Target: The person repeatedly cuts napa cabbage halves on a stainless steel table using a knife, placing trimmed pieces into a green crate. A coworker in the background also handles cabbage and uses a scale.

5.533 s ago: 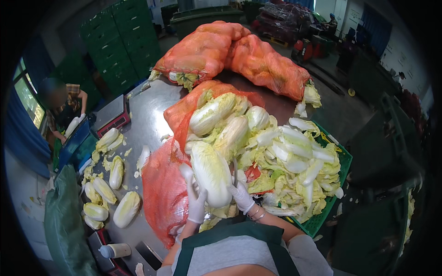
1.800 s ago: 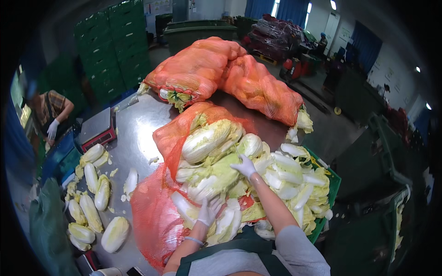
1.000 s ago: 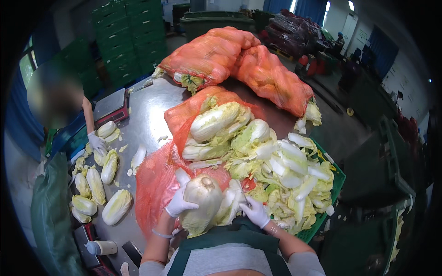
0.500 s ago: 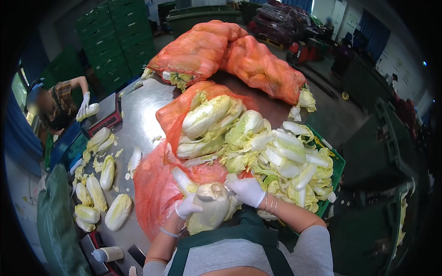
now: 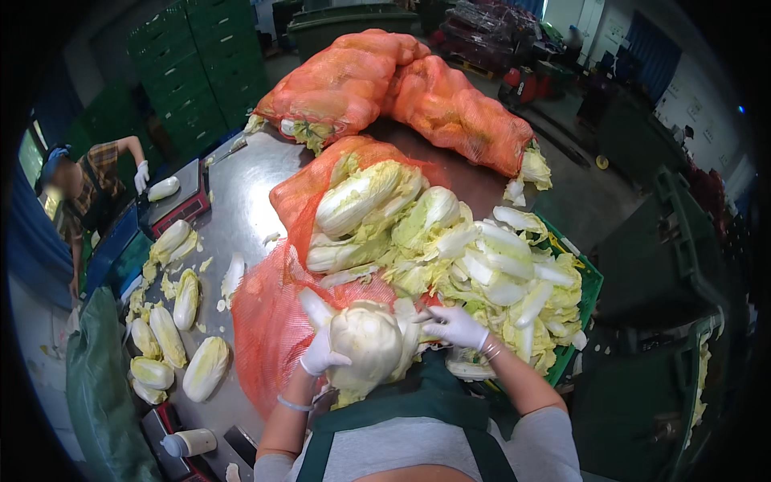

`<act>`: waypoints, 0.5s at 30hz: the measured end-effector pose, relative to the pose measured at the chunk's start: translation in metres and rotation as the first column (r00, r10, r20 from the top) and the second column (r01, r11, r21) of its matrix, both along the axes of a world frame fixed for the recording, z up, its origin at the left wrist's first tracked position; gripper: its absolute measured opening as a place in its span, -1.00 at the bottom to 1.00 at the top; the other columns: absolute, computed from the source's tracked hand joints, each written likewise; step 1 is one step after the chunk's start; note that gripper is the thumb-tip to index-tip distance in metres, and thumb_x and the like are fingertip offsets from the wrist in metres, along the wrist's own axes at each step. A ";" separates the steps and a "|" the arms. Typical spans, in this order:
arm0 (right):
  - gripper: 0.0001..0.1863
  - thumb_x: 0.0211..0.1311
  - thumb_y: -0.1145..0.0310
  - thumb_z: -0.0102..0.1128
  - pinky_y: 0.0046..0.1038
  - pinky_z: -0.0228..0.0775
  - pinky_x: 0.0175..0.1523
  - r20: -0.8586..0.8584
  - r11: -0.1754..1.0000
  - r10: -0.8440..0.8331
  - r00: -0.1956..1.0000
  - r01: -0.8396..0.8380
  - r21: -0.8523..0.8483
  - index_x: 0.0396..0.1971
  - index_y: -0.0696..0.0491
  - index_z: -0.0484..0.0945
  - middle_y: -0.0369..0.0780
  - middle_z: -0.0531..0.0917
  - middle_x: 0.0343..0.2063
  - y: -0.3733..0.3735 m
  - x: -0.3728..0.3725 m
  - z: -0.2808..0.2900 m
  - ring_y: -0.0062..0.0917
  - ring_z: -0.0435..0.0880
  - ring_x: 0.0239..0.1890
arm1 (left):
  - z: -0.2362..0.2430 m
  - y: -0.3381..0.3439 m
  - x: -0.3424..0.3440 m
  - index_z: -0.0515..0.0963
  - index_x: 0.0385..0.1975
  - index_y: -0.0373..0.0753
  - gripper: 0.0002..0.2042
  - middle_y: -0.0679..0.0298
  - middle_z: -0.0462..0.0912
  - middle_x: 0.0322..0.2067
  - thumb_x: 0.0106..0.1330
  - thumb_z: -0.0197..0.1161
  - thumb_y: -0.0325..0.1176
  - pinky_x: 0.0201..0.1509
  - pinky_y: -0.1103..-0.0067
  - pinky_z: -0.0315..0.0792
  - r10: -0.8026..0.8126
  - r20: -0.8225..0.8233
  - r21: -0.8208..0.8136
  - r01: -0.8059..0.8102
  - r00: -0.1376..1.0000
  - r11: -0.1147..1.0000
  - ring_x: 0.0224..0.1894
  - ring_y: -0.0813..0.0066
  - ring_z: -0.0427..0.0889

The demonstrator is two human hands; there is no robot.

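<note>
My left hand [image 5: 326, 350], in a white glove, grips a pale napa cabbage [image 5: 365, 341] that is turned base up above the bunched red mesh [image 5: 265, 337]. My right hand [image 5: 451, 328], also gloved, is closed on what looks like a knife, mostly hidden, just right of the cabbage's base. A heap of loose leaves and white stalks [image 5: 514, 281] fills a green crate [image 5: 590, 293] at the right. An opened mesh sack of cabbages [image 5: 357, 197] lies ahead of my hands. Several heads [image 5: 205, 369] lie on the steel table [image 5: 241, 173] at the left.
Two full orange sacks [image 5: 329, 84] sit at the table's back. A co-worker's gloved hand [image 5: 141, 175] is beside a scale [image 5: 181, 193] at the left. A green bag [image 5: 100, 377] and bottle [image 5: 193, 442] are near-left. Dark bins [image 5: 642, 257] stand right; stacked green crates [image 5: 185, 80] behind.
The held cabbage has been turned base up since the earliest frame. My right hand has drawn right from its base since half a second ago. The co-worker's hand has left the cabbage on the scale.
</note>
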State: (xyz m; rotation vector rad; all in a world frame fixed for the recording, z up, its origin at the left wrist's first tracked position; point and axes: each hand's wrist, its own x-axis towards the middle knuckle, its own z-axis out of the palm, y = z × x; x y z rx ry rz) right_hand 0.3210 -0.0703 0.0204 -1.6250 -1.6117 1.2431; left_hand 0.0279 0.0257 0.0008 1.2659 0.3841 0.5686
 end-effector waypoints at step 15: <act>-0.46 -0.04 0.03 0.27 -0.53 0.43 -0.21 -0.104 0.910 -0.265 0.959 0.284 0.301 -0.15 0.13 0.51 -0.15 0.61 -0.36 0.045 -0.066 -0.005 -0.48 0.60 -0.34 | 0.027 -0.038 0.005 0.14 0.18 -0.30 -0.31 0.15 0.39 -0.02 0.04 0.28 -0.29 0.03 0.54 0.38 0.425 -0.084 -0.114 -0.433 0.901 0.894 -0.01 0.39 0.43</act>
